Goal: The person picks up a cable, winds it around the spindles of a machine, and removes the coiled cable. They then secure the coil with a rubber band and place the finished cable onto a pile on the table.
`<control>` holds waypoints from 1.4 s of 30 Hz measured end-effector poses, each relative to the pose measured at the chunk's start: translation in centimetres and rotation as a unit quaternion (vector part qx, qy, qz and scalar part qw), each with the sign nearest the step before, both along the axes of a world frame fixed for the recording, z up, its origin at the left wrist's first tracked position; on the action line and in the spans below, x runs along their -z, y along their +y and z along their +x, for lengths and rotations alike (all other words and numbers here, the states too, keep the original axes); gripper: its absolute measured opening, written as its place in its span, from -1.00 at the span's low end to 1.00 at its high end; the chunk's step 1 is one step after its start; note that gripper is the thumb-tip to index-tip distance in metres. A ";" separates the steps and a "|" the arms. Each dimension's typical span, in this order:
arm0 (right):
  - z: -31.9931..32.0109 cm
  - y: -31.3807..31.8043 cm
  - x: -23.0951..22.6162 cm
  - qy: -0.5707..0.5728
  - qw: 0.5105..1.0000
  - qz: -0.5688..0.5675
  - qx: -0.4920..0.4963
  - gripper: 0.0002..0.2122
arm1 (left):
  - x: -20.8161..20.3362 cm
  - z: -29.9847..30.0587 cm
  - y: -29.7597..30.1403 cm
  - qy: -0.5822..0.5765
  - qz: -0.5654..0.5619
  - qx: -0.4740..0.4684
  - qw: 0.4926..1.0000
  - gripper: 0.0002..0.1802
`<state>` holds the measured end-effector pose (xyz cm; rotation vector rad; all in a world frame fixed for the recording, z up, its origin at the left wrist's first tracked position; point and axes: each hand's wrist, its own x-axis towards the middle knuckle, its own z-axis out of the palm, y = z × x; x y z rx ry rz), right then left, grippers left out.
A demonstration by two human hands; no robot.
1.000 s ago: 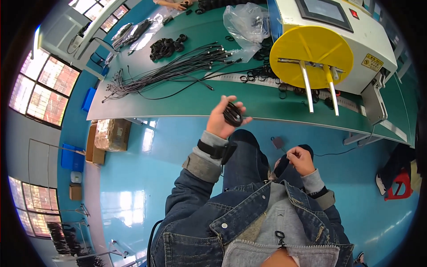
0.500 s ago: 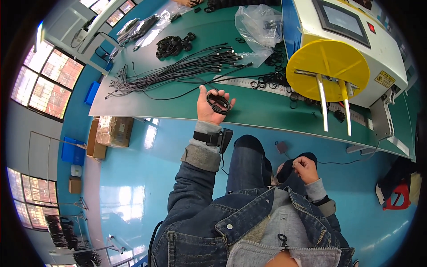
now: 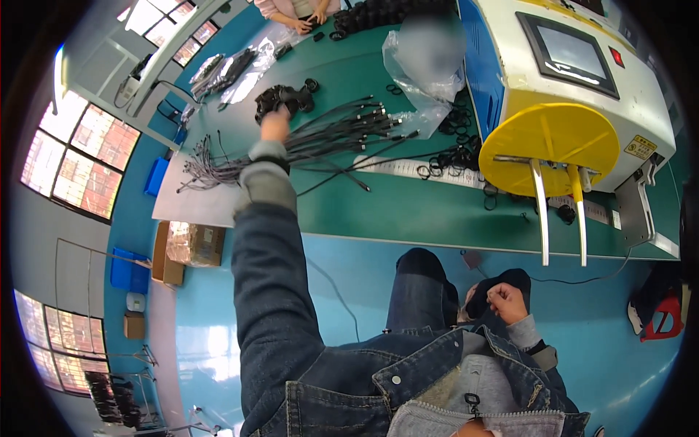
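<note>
My left hand [image 3: 275, 125], smeared by motion, is stretched far out over the table to the near side of a pile of coiled black cables [image 3: 285, 100]. Its fingers are too blurred to show whether they hold anything. Below the hand, and to its right, a long bundle of loose black cables [image 3: 335, 131] with metal-tipped plugs is spread across the table. Over my lap, by my right knee, my right hand [image 3: 507, 301] is closed, fingers curled against the thumb. Whatever it may hold is too small or hidden to make out.
A white machine [image 3: 510, 87] with a yellow disc [image 3: 550, 149] and two prongs stands at the right. Small black rings [image 3: 455, 156] lie by a ruler strip [image 3: 393, 166], near a clear plastic bag [image 3: 429, 109]. Across the table, a person's hands [image 3: 309, 22] rest near the edge.
My left hand has swung from the table's front edge, where it held a coiled black cable palm up, forward and left to the coil pile. My right hand stays closed over my lap.
</note>
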<state>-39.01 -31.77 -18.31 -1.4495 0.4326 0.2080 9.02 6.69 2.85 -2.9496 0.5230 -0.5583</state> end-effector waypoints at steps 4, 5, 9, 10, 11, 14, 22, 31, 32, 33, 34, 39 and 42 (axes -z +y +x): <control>0.1 -0.4 -0.1 0.019 1.000 0.003 0.009 -0.93 | 9.3 -8.2 -3.8 0.097 -0.202 0.034 0.974 -0.72; 0.5 0.1 -0.1 0.015 1.000 0.009 0.003 -0.93 | 10.4 -10.2 -3.1 0.010 -0.250 0.093 0.964 -0.77; 1.4 0.2 -0.4 0.015 0.999 -0.025 -0.039 -0.93 | 8.0 -13.3 -4.4 0.083 -0.101 0.119 0.984 -0.82; 1.4 0.3 -0.6 0.009 0.999 -0.025 -0.037 -0.93 | 8.0 -13.3 -4.2 0.083 -0.103 0.117 0.984 -0.82; 1.6 0.7 -0.7 -0.001 0.999 -0.023 -0.038 -0.93 | 7.7 -12.7 -3.6 0.021 -0.104 0.156 0.982 -0.82; 1.3 0.8 -0.8 -0.016 0.999 -0.022 -0.037 -0.92 | 6.9 -12.4 -2.9 -0.102 -0.105 0.235 0.961 -0.83; -0.4 1.3 -8.5 -0.171 0.978 0.081 0.082 -0.78 | -1.8 -30.6 -12.0 0.100 -0.249 0.403 0.875 -0.80; -0.1 3.2 -15.4 -0.335 0.902 -0.230 -0.143 -0.75 | 1.8 -35.3 -14.8 0.391 -0.286 0.480 0.731 -0.78; -0.1 2.7 -15.1 -0.288 0.927 -0.179 -0.159 -0.76 | 1.5 -33.4 -14.7 0.334 -0.325 0.477 0.745 -0.80; 0.1 2.5 -15.0 -0.241 0.946 -0.127 -0.173 -0.77 | 0.5 -30.2 -13.9 0.275 -0.361 0.471 0.756 -0.82; 0.4 2.1 -14.7 -0.237 0.947 -0.129 -0.172 -0.77 | 0.2 -25.6 -12.3 0.226 -0.330 0.373 0.837 -0.85; 1.9 1.1 -12.3 -0.050 0.987 -0.039 -0.149 -0.78 | 0.0 -1.6 1.5 0.045 -0.270 0.046 0.961 -0.84; 3.1 0.8 -11.5 0.045 0.993 -0.038 -0.101 -0.77 | 3.6 6.1 4.0 0.069 -0.243 0.073 0.965 -0.75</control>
